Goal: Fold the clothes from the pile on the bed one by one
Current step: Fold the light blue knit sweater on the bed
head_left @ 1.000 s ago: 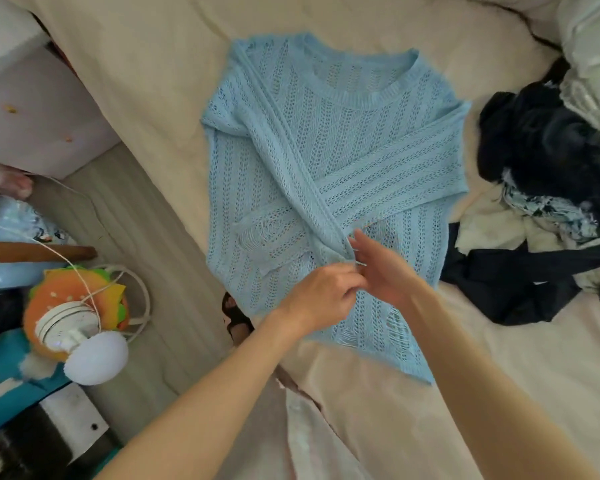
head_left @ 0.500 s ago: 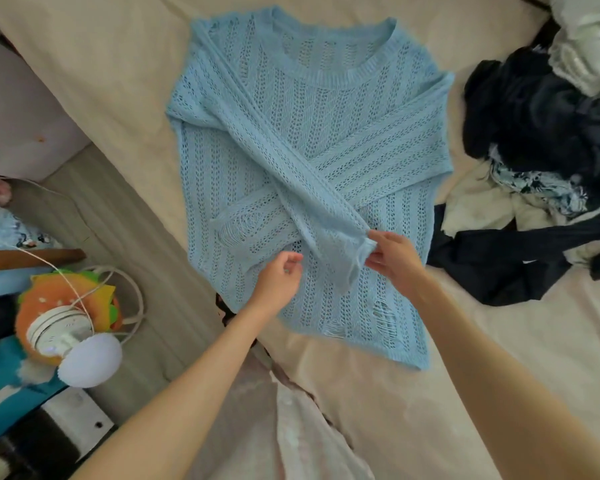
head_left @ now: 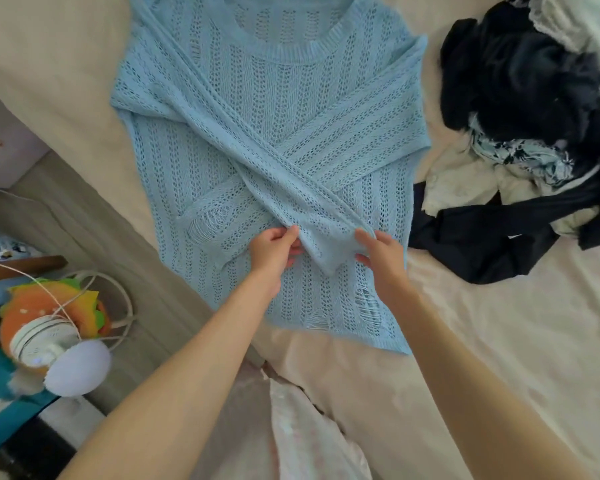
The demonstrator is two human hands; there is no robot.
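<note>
I am looking down at a light blue open-knit sweater (head_left: 267, 126) that is lying flat, front up, on a cream-sheeted bed (head_left: 499, 358), with its round neckline at the top edge of the view and its hem nearest to me. Both long sleeves are lying folded in across the chest, crossing in an X, the upper one running from the left shoulder down toward the lower right. My left hand (head_left: 274, 252) is pinching the left edge of that upper sleeve's cuff (head_left: 326, 247), thumb on top and fingers curled underneath. My right hand (head_left: 383, 252) is gripping the cuff's right edge, fingers curled round the fabric, so the cuff is stretching between the two hands, just above the sweater's lower body. To the right, beside the sweater, a heap of dark navy, white and floral-print clothes (head_left: 520, 133) is resting on the bed. At the lower left, beyond the bed's edge, a burger-shaped orange and green plush toy (head_left: 54, 310) is sitting beside a small white fan (head_left: 73, 365) on a grey wooden floor (head_left: 94, 237).
</note>
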